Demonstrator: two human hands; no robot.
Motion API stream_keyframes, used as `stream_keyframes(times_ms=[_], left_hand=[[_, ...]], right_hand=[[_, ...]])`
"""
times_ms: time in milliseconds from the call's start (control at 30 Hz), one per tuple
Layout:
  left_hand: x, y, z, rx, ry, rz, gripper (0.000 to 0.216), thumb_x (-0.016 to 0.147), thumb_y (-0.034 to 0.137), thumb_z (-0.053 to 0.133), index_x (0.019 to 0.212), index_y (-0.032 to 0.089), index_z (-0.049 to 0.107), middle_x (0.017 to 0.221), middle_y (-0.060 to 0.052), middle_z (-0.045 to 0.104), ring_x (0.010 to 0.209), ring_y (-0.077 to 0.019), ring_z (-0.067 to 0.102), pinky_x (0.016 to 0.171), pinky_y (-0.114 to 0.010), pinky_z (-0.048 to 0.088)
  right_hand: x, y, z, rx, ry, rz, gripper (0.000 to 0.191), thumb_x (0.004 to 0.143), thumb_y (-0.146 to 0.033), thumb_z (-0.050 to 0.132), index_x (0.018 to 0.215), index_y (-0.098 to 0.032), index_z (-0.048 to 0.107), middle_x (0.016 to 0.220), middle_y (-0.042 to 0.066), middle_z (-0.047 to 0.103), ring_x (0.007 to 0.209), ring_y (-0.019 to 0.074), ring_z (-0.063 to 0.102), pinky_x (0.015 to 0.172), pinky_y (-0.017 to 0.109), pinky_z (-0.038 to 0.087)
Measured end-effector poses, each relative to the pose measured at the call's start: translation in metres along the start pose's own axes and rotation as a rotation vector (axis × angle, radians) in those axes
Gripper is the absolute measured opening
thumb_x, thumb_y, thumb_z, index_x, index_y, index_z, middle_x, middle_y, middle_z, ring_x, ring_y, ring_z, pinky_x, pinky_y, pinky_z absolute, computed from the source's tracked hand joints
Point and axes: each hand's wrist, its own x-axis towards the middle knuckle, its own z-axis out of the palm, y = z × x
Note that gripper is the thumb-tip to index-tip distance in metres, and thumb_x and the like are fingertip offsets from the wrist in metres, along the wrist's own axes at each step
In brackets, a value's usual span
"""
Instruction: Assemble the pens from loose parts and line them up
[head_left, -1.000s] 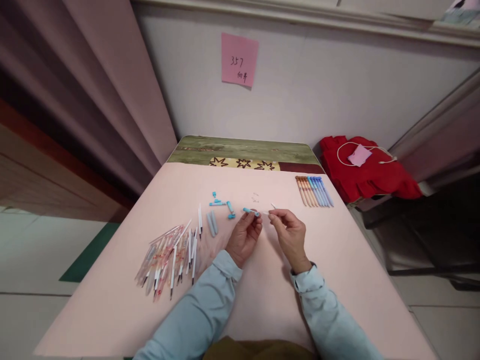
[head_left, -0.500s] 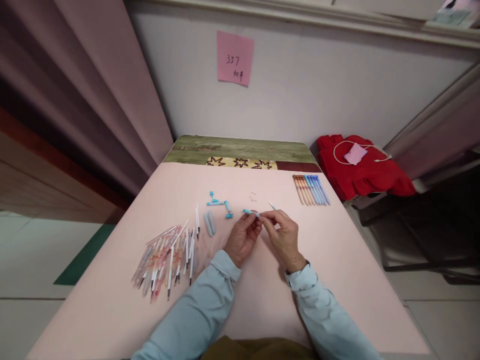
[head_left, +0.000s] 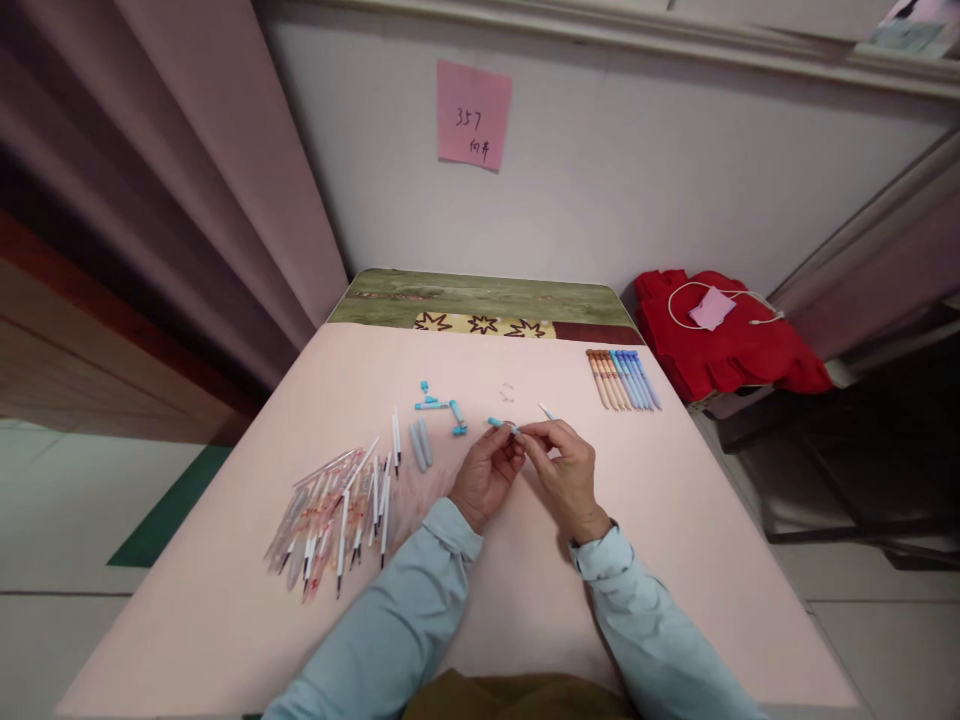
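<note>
My left hand [head_left: 484,483] is closed on a small blue pen part [head_left: 495,423], its blue end sticking out past the fingertips. Against the other end of this part press the thumb and finger of my right hand [head_left: 564,480]; what exactly they pinch is hidden. A thin piece with a white tip and blue body [head_left: 546,411] shows just beyond my right knuckles, and I cannot tell whether it is held or lying there. Left of my hands are loose blue pen parts [head_left: 457,417] and two pale blue barrels [head_left: 421,445]. Tiny clear bits [head_left: 507,397] lie farther back.
A pile of white refills and clear pinkish pieces [head_left: 330,515] spreads over the table's left side. Brown and blue pens [head_left: 624,380] stand in a row at the back right. Red cloth with a white cable [head_left: 720,335] is beyond the table's right edge.
Both hands keep nearly the same place and grip on the blue pen part. The whole view has shifted very slightly; nothing on the table has visibly moved.
</note>
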Motion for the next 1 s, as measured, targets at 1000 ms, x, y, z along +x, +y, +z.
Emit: stream_keyframes(times_ms=[1000], left_hand=[[-0.006,0.005,0.002,-0.018,-0.054,-0.063,0.015,0.07,0.017,0.074,0.078,0.012,0.062,0.074,-0.003,0.066,0.057,-0.0079,0.055,0.052,-0.018,0.042]], right_hand=[[0.086,0.031,0.06,-0.909,-0.409,0.175,0.029,0.092,-0.039,0.051,0.096,-0.024,0.076,0.101,0.008,0.072,0.087,0.0211,0.068,0.072,0.029,0.045]])
